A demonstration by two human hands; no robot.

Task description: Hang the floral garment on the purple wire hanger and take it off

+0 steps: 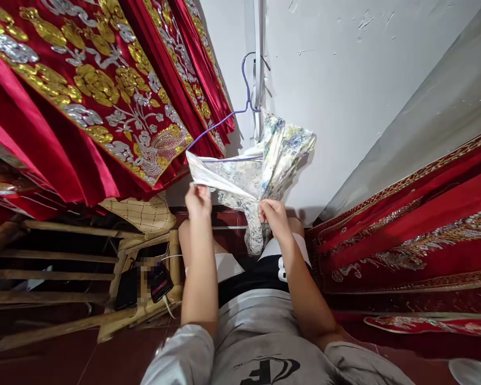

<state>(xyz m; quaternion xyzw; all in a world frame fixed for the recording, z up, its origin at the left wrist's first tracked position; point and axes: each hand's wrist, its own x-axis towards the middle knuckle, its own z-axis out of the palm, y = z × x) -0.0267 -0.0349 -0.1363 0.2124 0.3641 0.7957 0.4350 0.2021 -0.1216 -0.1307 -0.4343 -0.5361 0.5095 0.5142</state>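
A floral garment [291, 144], white with blue and yellow print, hangs in front of me, partly on a purple wire hanger [220, 123]. The hanger's left shoulder pokes out bare above the cloth, and its hook rests on a metal rail. My left hand [198, 199] pinches the white edge near the garment's left corner. At the lower middle my right hand [273, 214] grips the cloth where it gathers, with a bunched part hanging below. The garment's right half is folded up over the hanger's right side, which it hides.
Red cloths with gold and silver embroidery [100, 85] hang at the upper left. More red embroidered fabric [425, 235] lies to the right. A white wall [328, 64] stands ahead, with a metal rail [258, 80]. A bamboo chair [64, 230] at left holds a plugged-in phone [160, 283].
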